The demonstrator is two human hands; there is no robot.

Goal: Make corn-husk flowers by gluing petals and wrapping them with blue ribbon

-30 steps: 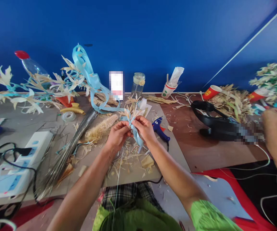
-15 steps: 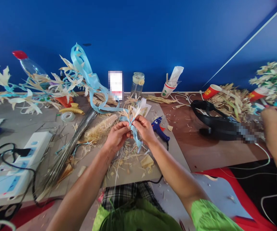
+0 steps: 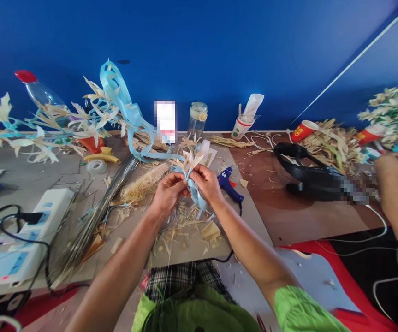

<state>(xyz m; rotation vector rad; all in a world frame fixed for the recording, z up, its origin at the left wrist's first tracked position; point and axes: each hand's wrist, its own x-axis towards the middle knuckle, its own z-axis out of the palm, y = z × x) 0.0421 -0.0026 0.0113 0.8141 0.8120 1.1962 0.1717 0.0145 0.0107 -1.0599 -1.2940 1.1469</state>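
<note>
Between my two hands is a pale corn-husk flower (image 3: 192,160), petals upward, its stem wrapped in light blue ribbon (image 3: 196,193). My left hand (image 3: 170,190) pinches the stem from the left, thumb and forefinger together. My right hand (image 3: 206,184) grips the ribbon and stem from the right, fingertips nearly touching the left ones. A loop of ribbon hangs under the fingers, and a longer blue strip (image 3: 143,159) runs off to the left toward a ribbon-wrapped branch of husk flowers (image 3: 39,129). My fingertips partly hide the stem.
A blue glue gun (image 3: 230,184) lies right of my hands. To the left are a corn cob (image 3: 146,182), a bundle of wires (image 3: 98,221) and a white power strip (image 3: 43,230). A glass jar (image 3: 198,121) stands behind. At far right a co-worker's arm (image 3: 397,193) reaches in.
The ribbon below my fingers has gone from a hanging twist to a rounder loop beside my right hand. The flower has turned slightly. The co-worker's hand has shifted a little.
</note>
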